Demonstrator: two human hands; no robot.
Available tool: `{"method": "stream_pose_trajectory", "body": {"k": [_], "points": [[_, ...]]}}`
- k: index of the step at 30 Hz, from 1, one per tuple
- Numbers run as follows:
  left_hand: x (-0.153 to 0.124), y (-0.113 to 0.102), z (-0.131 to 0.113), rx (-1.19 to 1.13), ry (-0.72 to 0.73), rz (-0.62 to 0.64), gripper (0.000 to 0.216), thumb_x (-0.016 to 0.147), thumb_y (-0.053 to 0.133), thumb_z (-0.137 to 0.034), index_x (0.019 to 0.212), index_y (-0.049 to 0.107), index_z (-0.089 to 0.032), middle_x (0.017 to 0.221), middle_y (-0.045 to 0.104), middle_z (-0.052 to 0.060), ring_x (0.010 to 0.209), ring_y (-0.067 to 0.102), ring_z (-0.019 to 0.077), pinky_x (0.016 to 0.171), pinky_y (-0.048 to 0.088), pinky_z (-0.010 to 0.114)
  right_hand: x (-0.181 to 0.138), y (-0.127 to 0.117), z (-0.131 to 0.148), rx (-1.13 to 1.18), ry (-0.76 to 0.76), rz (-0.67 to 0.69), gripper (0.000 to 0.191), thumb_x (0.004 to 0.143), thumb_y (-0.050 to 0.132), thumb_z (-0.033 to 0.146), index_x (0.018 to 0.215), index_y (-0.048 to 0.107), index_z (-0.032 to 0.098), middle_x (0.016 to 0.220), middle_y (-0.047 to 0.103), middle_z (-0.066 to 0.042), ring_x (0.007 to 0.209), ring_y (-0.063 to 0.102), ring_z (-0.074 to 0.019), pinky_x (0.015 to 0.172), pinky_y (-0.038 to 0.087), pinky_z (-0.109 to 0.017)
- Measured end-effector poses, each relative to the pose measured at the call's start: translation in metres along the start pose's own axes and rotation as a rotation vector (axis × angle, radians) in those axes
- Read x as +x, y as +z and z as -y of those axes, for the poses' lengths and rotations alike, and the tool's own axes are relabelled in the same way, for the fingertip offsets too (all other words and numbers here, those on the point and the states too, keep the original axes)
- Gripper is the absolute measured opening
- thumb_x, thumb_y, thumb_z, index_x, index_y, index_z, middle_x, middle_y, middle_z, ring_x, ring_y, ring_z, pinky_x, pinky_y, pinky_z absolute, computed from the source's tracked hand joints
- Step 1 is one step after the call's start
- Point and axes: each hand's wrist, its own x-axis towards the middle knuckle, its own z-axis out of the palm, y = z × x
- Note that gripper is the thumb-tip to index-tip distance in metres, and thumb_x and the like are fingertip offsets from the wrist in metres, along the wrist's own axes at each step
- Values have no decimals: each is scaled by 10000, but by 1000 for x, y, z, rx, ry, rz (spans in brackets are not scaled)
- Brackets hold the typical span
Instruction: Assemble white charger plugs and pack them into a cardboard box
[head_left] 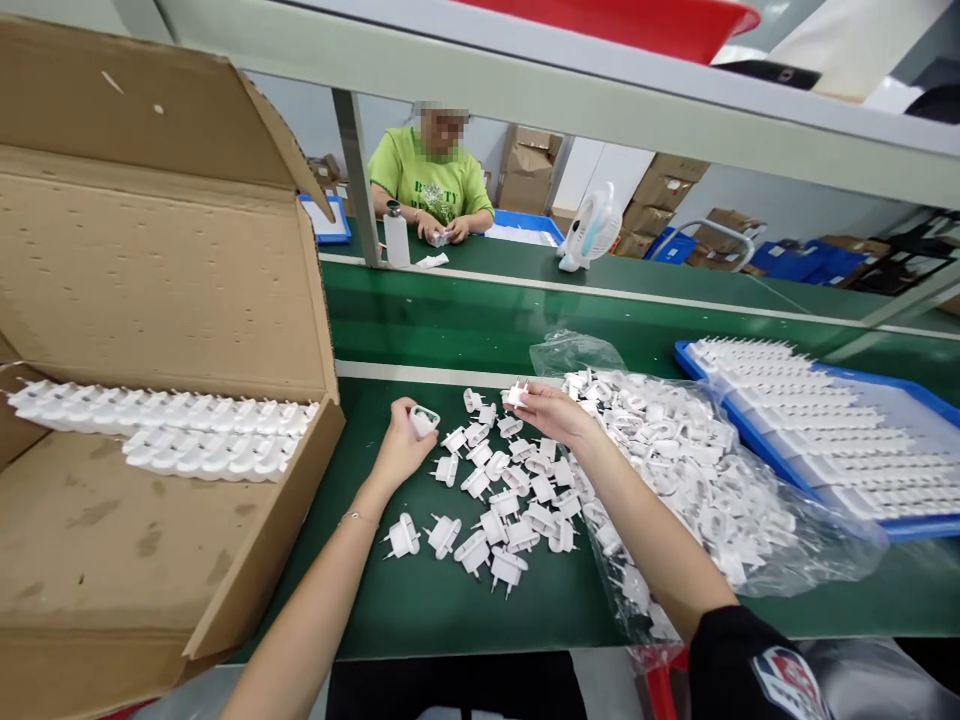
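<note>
My left hand [401, 442] is closed round a white plug housing [424, 421], whose hollow, oval end faces up. Between the fingertips of my right hand [556, 412] is a white two-pin plug piece [517, 394], its pins pointing upward. The two parts are apart, one at each side of a scatter of loose white two-pin plug pieces [506, 530] on the green table. Beside my right forearm, a clear plastic bag [806, 525] lies spread under a big heap of similar white pieces [675, 460].
On the left stands an open cardboard box [165, 270] with rows of white housings [217, 455]. A blue tray [919, 528] at right carries rows of plug pieces, pins up. Across the bench, a person in a green shirt [427, 170] works near a bottle [396, 240] and a fan [589, 230].
</note>
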Motion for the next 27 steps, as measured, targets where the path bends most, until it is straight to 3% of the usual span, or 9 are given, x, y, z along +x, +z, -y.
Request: {"method": "stream_pose_trajectory", "body": {"k": [3, 5, 10, 15, 19, 24, 27], "points": [[-4, 1, 2, -51, 52, 0, 473, 725, 565, -206, 1120, 306, -197, 1078, 469, 81, 953, 546, 199, 840, 449, 341, 8, 27, -5, -118, -59, -79, 272, 640, 687, 314, 864, 597, 189, 846, 621, -7, 738, 574, -121, 626, 429, -229], [-6, -5, 2, 55, 102, 35, 469, 727, 565, -188, 1145, 350, -195, 1131, 484, 103, 1057, 504, 239, 899, 422, 380, 13, 47, -9, -300, -118, -113, 200, 680, 626, 327, 809, 572, 184, 709, 571, 28, 611, 507, -100, 546, 366, -220], [-6, -26, 3, 303, 139, 197, 568, 764, 580, -242, 1295, 382, -202, 1197, 540, 123, 1124, 469, 304, 932, 395, 462, 21, 89, -17, -588, -236, -26, 232, 705, 498, 235, 932, 536, 207, 515, 432, 87, 478, 432, -110, 490, 309, -219], [-2, -32, 7, 209, 128, 210, 504, 776, 594, -265, 1252, 447, -189, 1228, 549, 96, 1126, 462, 271, 951, 395, 410, 32, 98, -17, -641, -342, 48, 270, 749, 501, 284, 999, 543, 192, 574, 462, 71, 527, 453, -114, 521, 334, -226], [1, -32, 11, 164, 144, 213, 333, 770, 615, -266, 1088, 556, -186, 1067, 615, 68, 996, 510, 248, 890, 411, 382, 38, 100, -15, -793, -401, 86, 224, 756, 545, 278, 946, 587, 168, 580, 455, 64, 543, 445, -115, 542, 337, -237], [4, -29, 18, 161, 184, 178, 207, 764, 638, -328, 904, 604, -180, 914, 624, 52, 887, 516, 235, 793, 414, 347, 37, 115, -18, -1038, -643, 150, 108, 791, 570, 189, 847, 657, 159, 906, 632, -57, 830, 571, -176, 749, 405, -283], [4, -28, 18, 163, 194, 171, 202, 771, 630, -333, 908, 606, -187, 887, 621, 44, 867, 515, 227, 777, 408, 336, 35, 122, -23, -1113, -636, 134, 151, 827, 537, 165, 909, 664, 159, 947, 668, -71, 860, 596, -187, 768, 413, -286]]}}
